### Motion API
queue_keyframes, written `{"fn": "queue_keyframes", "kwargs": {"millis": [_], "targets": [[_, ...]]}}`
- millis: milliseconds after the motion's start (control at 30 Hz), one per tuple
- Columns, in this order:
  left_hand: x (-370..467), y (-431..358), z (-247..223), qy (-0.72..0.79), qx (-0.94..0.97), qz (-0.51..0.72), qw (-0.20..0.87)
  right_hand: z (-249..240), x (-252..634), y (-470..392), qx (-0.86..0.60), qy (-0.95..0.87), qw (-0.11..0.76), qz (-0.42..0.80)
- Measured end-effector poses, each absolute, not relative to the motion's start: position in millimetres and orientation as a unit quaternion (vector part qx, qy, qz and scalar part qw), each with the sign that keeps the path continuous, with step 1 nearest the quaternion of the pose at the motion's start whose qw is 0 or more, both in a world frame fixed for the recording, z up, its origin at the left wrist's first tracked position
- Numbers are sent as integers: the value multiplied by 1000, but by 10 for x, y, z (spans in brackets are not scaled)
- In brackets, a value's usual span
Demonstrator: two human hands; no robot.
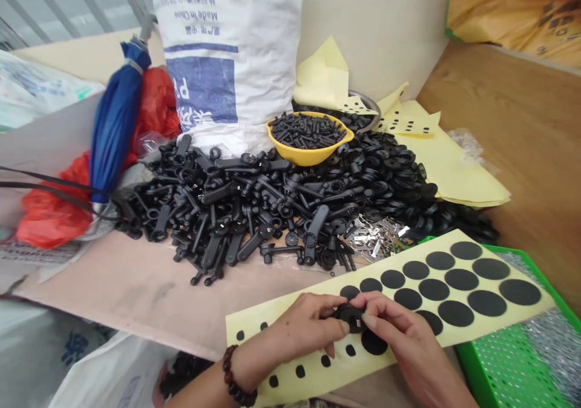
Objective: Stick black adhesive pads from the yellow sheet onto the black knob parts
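Observation:
My left hand (302,326) and my right hand (399,335) meet over a pale yellow backing sheet (454,329) that carries several round black stickers (456,313). Between the fingertips of both hands sits a small round black plastic part (350,317). The left thumb and fingers pinch it from the left, and the right thumb presses on its right side. A beaded bracelet (236,378) circles my left wrist.
A heap of black plastic levers (236,214) and round black parts (390,172) covers the table behind. A yellow bowl (308,154) holds black screws. Small metal clips (376,241), a green perforated tray (499,359), a white sack (227,51), a blue umbrella (115,123) and a red bag (45,214) stand around.

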State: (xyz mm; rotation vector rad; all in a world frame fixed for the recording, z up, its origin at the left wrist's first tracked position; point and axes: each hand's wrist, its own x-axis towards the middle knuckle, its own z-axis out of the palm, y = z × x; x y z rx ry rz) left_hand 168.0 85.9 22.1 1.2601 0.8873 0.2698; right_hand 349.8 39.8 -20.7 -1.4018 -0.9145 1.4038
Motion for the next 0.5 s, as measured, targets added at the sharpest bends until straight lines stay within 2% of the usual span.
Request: {"fn": "queue_keyframes", "kwargs": {"millis": [500], "targets": [[1720,791,99,442,570,166,672,-145,3487,394,-572,-430,444,539]]}}
